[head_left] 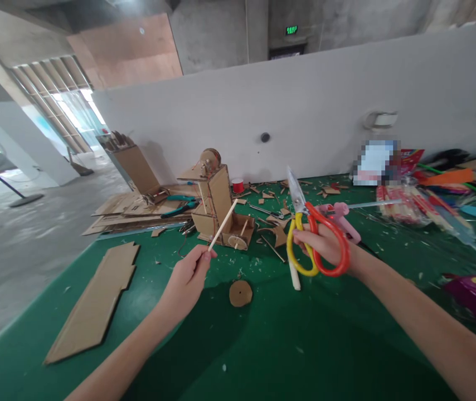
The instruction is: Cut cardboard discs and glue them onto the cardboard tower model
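My left hand [191, 272] pinches the lower end of a thin pale wooden stick [223, 224], which slants up to the right. Scissors [299, 195] with one yellow and one red handle are in my right hand [321, 245]; their blades point up and look closed. Between and below my hands, a round cardboard disc [240, 293] with a small centre hole lies on the green table [263, 351]. Behind the stick stands a cardboard model [217, 195] with a wheel at its base and a round part on top. A white-handled tool [294, 275] lies partly hidden beneath the scissors.
A cut cardboard piece [96, 303] lies at the left. Teal-handled pliers [179, 205] rest near stacked cardboard [116, 209]. Cardboard scraps [277, 231] litter the back, with a pink glue gun [340, 217] to the right. Bagged sticks [405, 203] and a purple object [474, 301] sit farther right.
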Tool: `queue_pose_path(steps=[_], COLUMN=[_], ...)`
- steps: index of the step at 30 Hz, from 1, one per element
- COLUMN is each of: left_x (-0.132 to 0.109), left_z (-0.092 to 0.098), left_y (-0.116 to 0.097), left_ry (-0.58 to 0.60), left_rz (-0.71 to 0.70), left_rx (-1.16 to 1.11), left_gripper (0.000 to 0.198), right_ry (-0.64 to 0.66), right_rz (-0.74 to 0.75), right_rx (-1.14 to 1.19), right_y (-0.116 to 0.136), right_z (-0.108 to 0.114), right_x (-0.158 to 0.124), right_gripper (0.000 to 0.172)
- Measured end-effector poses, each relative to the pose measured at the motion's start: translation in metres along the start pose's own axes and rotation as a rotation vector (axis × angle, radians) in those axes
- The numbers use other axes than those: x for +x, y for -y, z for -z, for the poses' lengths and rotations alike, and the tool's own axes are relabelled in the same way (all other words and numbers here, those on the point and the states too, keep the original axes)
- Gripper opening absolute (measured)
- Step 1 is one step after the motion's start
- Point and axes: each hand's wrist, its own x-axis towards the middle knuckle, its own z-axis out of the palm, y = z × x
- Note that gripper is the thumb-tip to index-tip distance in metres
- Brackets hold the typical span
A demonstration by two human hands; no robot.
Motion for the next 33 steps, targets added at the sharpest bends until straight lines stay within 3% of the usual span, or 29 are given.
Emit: queue_pose_path(steps=[5, 10, 14, 19, 26, 33], left_x=[-0.003, -0.003, -0.002, -0.003, -0.006, -0.008], left_z=[-0.002, -0.004, -0.005, -0.008, -0.012, -0.013], left_y=[0.001, -0.003, -0.004, -0.003, 0.0, 0.0], left_ry=[0.005, -0.044, -0.069, -0.032, 0.067, 0.062], left_rz=[0.009, 0.015, 0.019, 0.005, -0.035, -0.07], left_rx=[-0.057, -0.253, -0.384, -0.371, -0.129, 0.043], left_gripper=[0.029, 0.025, 0.022, 0.023, 0.029, 0.03], right_ry=[0.119, 0.349, 0.411, 0.52, 0.52, 0.341], right_rz=[-0.025, -0.013, 0.027, 0.064, -0.03, 0.061], right_rx=[-0.118, -0.049, -0.069, -0.201, -0.306, -0.42], right_y=[0.001, 0.01, 0.023, 0.029, 0.029, 0.024], right_z=[-0.002, -0.007, -0.004, 0.002, -0.007, -0.016], right_x=[-0.003, -0.015, -0.022, -0.024, -0.027, -0.026], right_gripper=[0.027, 0.03, 0.031, 0.037, 0.043, 0.039])
